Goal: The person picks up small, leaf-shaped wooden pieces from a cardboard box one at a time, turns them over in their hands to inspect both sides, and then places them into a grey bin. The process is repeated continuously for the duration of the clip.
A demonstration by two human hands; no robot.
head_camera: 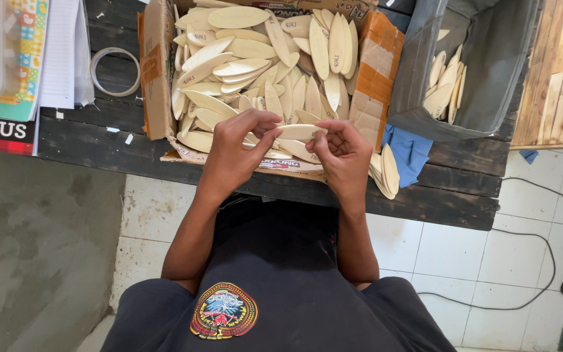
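Observation:
Both hands meet over the near edge of an open cardboard box [154, 85] heaped with several pale, flat, leaf-shaped wooden pieces [249, 65]. One such wooden piece [302, 132] lies level between my hands. My left hand [237, 150] pinches its left end with thumb and fingers. My right hand [341, 153] holds its right end, fingers curled. A small stack of the same pieces [386, 171] leans just right of my right hand on the dark wooden table [451, 189].
A grey bin [425, 72] with more wooden pieces stands at the right. A blue cloth [408, 150] lies beside the box. A tape ring [115, 72], papers and books [14, 72] sit at the left. Cables [542, 261] run over the tiled floor.

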